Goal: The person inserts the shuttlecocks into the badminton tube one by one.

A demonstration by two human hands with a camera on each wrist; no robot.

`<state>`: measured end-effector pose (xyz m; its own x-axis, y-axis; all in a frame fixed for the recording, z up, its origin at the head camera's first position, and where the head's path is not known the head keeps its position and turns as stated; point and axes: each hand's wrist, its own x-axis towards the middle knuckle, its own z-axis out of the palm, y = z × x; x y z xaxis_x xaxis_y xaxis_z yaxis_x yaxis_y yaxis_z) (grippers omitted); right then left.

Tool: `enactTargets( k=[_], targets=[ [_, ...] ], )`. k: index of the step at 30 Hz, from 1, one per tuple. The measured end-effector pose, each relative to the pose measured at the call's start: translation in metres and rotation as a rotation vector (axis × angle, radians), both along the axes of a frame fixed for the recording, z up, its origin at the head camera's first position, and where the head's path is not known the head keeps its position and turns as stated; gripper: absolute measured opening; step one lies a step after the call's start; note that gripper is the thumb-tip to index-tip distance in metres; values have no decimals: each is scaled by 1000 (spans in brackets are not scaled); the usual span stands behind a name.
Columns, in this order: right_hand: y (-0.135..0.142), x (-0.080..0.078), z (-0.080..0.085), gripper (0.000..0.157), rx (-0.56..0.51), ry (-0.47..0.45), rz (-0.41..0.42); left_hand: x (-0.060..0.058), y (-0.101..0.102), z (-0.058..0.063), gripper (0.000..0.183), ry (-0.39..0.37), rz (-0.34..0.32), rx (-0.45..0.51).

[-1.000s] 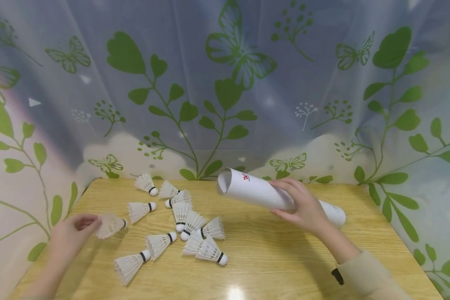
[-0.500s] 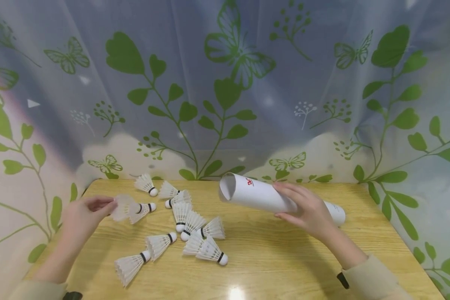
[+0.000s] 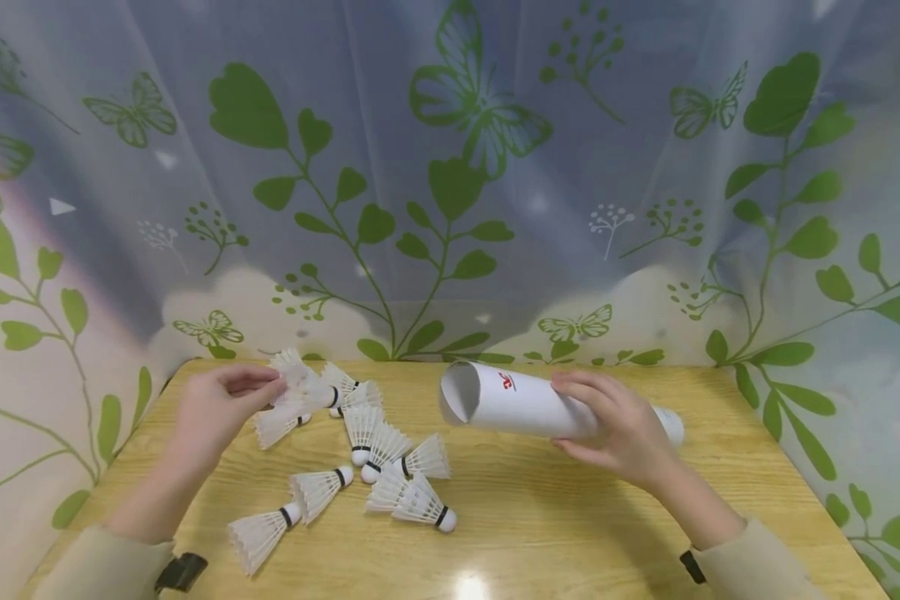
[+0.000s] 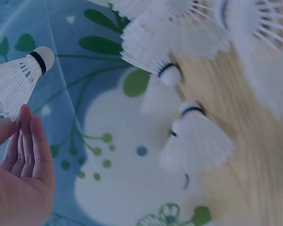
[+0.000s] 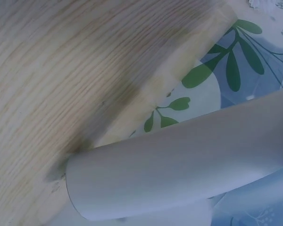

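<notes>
My left hand (image 3: 221, 408) pinches a white shuttlecock (image 3: 309, 385) by the rim of its skirt, thumb against fingertips. The left wrist view shows the held shuttlecock (image 4: 14, 80) with its black-banded cork pointing away from the fingers. In the head view it overlaps another shuttlecock (image 3: 276, 427) lying on the table. My right hand (image 3: 618, 425) grips a white tube (image 3: 525, 402) round its middle, thumb below and fingers above. The tube's open end faces left, near a red mark. In the right wrist view the tube's other end (image 5: 146, 183) appears close over the table.
Several shuttlecocks lie scattered on the wooden table (image 3: 540, 533), among them a close cluster with one shuttlecock (image 3: 423, 504) at its front. Two more, including a shuttlecock (image 3: 258, 537), lie front left. A leaf-patterned curtain (image 3: 390, 167) hangs behind and at both sides.
My left hand has carried the shuttlecock from the table's left edge rightward and toward the back. The tube's open end has dropped slightly and turned more toward me; the right grip stays.
</notes>
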<state>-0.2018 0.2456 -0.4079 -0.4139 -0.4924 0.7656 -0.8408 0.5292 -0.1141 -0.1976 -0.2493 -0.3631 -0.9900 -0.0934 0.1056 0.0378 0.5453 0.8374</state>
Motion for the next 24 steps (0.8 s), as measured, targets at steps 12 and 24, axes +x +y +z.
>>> enactTargets(
  k=[12,24],
  targets=[
    [-4,2,2,57,0,73,28,-10,41,30,35,-20,-92,122],
    [1,4,0,60,51,-32,-24,-9,79,56,30,-19,-178,254]
  ],
)
